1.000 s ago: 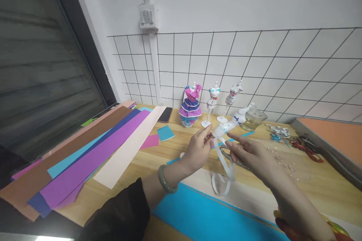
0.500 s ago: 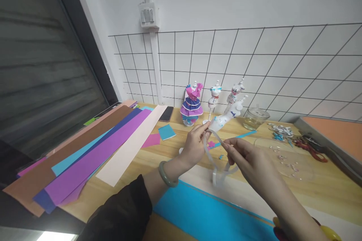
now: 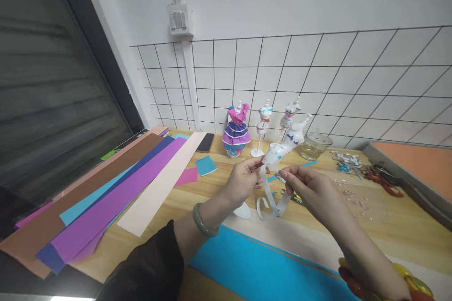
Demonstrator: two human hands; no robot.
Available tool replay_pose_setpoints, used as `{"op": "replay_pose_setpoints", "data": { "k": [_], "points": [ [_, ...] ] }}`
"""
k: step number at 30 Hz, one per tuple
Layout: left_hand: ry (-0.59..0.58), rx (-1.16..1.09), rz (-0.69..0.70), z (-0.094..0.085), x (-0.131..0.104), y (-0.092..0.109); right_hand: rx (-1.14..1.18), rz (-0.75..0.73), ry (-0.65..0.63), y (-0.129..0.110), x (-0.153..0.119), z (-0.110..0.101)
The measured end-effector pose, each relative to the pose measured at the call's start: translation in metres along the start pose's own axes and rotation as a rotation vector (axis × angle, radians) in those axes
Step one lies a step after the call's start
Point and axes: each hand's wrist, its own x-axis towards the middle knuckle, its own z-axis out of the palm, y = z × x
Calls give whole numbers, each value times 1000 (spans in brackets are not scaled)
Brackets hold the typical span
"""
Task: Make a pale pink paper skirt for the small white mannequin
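Out past the blue sheet (image 3: 271, 265), my left hand (image 3: 243, 179), angled inward, clutches the tilted white miniature mannequin (image 3: 285, 145) by its lower end; beyond that sheet too, my right hand (image 3: 312, 187), thumb against forefinger, pinches the dangling white ribbon (image 3: 267, 184).

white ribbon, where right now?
Head view, just right of centre: the white ribbon loops down between the left hand and right hand, below the tilted white dress form.

Mini mannequins (image 3: 283, 146) and coloured sheets (image 3: 118, 194) suggest a craft workspace.
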Motion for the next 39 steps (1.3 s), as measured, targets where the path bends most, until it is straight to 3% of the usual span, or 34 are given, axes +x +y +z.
{"op": "replay_pose_setpoints", "data": {
  "k": [10,21,39],
  "points": [
    [-35,-134,-64,6,-4,2,22,-42,-20,1,3,-1],
    [-27,-135,-45,3,-2,-3,122,-3,-96,4,4,-2],
    [-51,-148,-106,5,-5,-2,130,-50,-89,3,6,-3]
  ]
}}
